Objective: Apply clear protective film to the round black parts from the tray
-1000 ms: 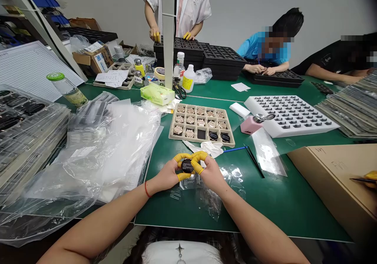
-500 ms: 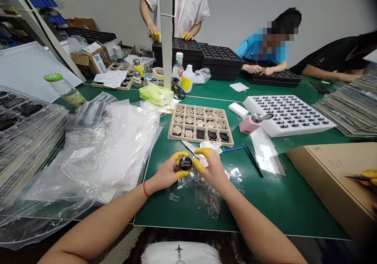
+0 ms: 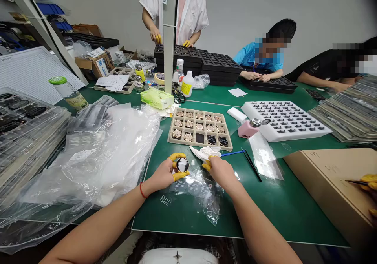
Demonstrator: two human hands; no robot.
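My left hand point(image 3: 165, 172), with yellow finger covers, grips a round black watch piece point(image 3: 182, 164) by its rim, its glossy face turned up. To the right, my right hand point(image 3: 219, 170) has its covered fingertips pressed at the lower edge of a white cloth point(image 3: 206, 152). Clear plastic films point(image 3: 197, 191) lie on the green table beneath both hands. Beyond them sits a beige tray point(image 3: 170, 132) of watch pieces; most are rose-gold, two in the front row are black, and one front compartment holds no watch piece.
Plastic bags point(image 3: 118, 150) lie left. Black tweezers point(image 3: 253, 168), a pink bottle point(image 3: 249, 128), a white foam tray point(image 3: 265, 134) and a cardboard box point(image 3: 330, 177) stand right. Another person's gloved hand point(image 3: 368, 181) holds a dark tool over the box. People work behind black trays point(image 3: 220, 62).
My right hand has moved right, away from the watch piece, to the white cloth. The piece in my left hand now shows a bright reflection. The camera view has shifted slightly.
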